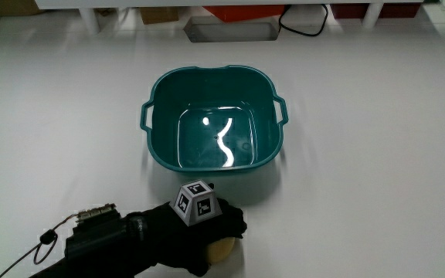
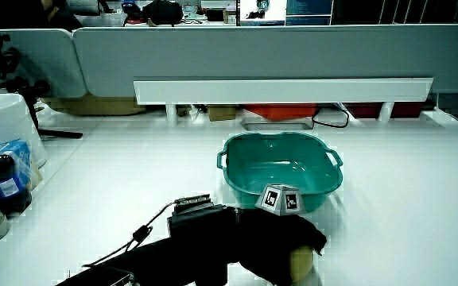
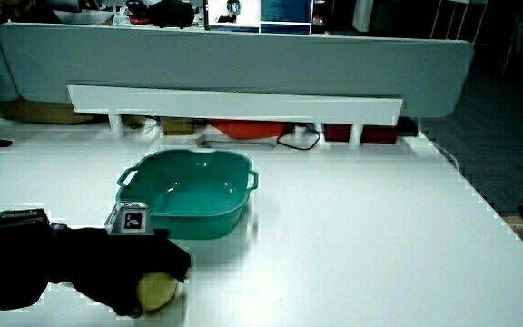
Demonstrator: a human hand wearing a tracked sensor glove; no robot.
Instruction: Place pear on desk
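Note:
A yellowish pear (image 1: 223,248) sits low against the white desk (image 1: 361,193), nearer to the person than the teal basin (image 1: 215,120). The gloved hand (image 1: 207,232) lies over it with fingers curled around it, and only a sliver of the fruit shows under the glove. In both side views the pear (image 2: 302,263) (image 3: 156,291) peeks out beneath the hand (image 2: 281,242) (image 3: 134,272), close to the desk surface. Whether the pear touches the desk I cannot tell. The basin (image 2: 281,168) (image 3: 187,193) holds nothing.
Plastic bottles (image 2: 2,183) and a white bucket (image 2: 6,119) stand at the desk's edge in a side view. A low partition (image 2: 285,89) with a cable (image 1: 304,27) and trays under it runs along the desk. A cord (image 1: 45,239) trails from the forearm.

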